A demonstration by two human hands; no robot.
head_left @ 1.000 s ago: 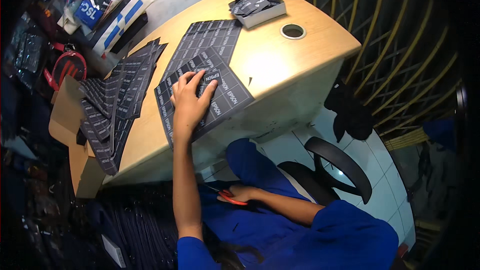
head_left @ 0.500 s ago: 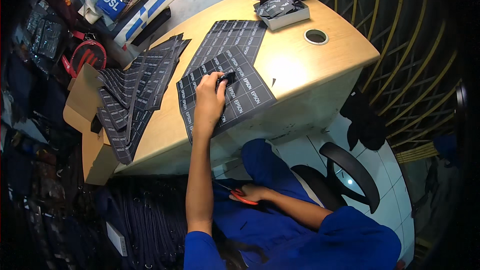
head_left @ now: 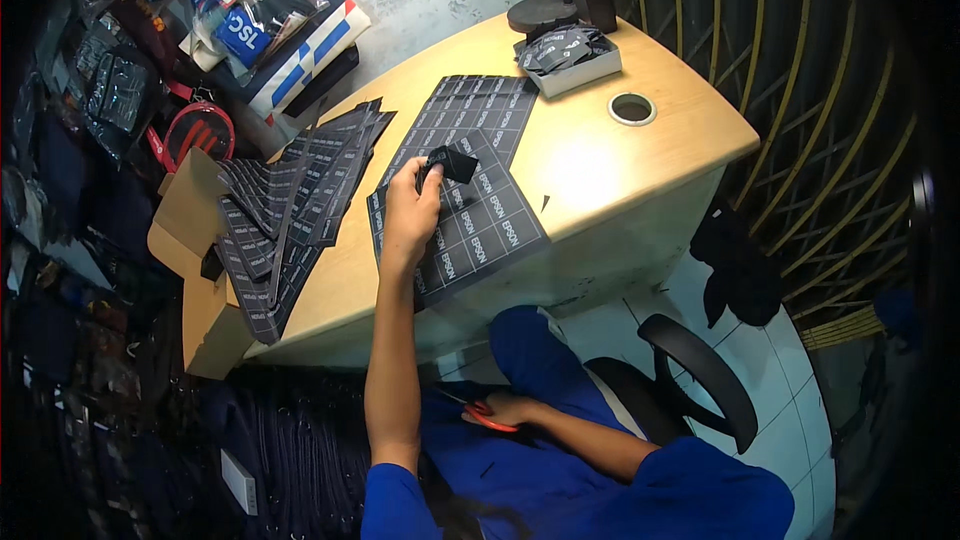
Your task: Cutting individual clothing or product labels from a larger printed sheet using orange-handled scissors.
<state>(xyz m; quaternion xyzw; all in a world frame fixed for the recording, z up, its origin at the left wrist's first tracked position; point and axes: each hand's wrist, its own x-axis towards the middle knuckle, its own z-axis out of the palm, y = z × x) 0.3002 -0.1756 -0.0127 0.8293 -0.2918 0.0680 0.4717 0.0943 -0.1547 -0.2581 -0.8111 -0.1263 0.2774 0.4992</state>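
My left hand point(head_left: 412, 205) is closed, pinching a small stack of black cut pieces point(head_left: 456, 166) by its edge. It hovers over a dark sheet printed with white lettering and grid lines point(head_left: 490, 230), which lies at the front edge of the table. A second sheet of the same kind point(head_left: 480, 100) is partly under it. Down at my lap, my right hand point(head_left: 508, 408) is closed around red-handled scissors point(head_left: 488, 417), their blades pointing left. The exact number of pieces in my left hand cannot be made out.
On the wooden table point(head_left: 590, 170), a white box of cut pieces point(head_left: 575, 72) stands near a round cable hole point(head_left: 633, 109). More printed sheets and strips point(head_left: 300, 200) lie at the left, partly over an open cardboard box point(head_left: 190, 210). A chair armrest point(head_left: 700, 370) is at my right.
My left hand has lifted from the sheet with the black pieces, which are now tilted up above it. My right hand stays at my lap with the scissors. The view has shifted slightly.
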